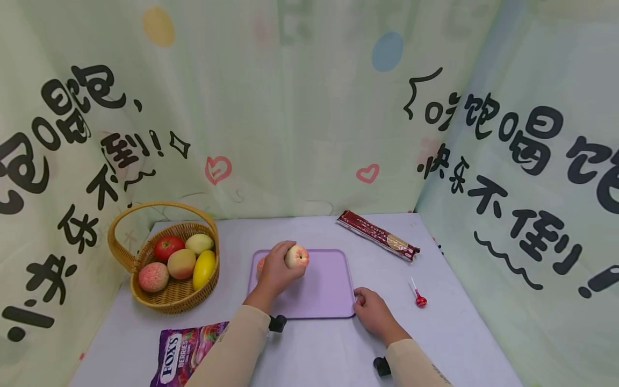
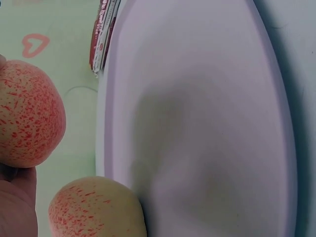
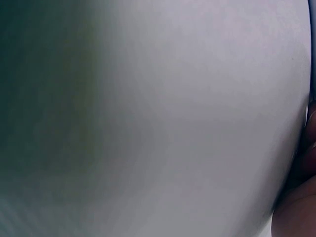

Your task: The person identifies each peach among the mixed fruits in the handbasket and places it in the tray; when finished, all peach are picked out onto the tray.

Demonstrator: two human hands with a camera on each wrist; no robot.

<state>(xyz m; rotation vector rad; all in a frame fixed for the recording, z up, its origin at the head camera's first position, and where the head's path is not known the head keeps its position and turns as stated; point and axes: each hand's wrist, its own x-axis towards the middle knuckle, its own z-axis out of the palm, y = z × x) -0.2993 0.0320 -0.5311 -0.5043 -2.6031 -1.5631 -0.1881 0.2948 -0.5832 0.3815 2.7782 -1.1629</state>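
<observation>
My left hand [image 1: 278, 270] grips a pale peach [image 1: 297, 257] with red speckles, held over the left part of the purple tray [image 1: 325, 287]. In the left wrist view the same peach shows large at the left edge, with the thumb below it. A second peach [image 2: 96, 210] sits on the tray's left side, mostly hidden behind my left hand in the head view. At the tray's right front corner, my right hand [image 1: 376, 314] holds the rim with curled fingers. Its fingers [image 3: 308, 160] lie against the tray edge in the right wrist view.
A wicker basket [image 1: 169, 307] with several fruits stands to the left. In front lies a purple candy bag [image 1: 186, 349], partly behind the left sleeve. A dark red snack packet [image 1: 377, 235] lies back right, and a red lollipop [image 1: 420, 301] right of the tray.
</observation>
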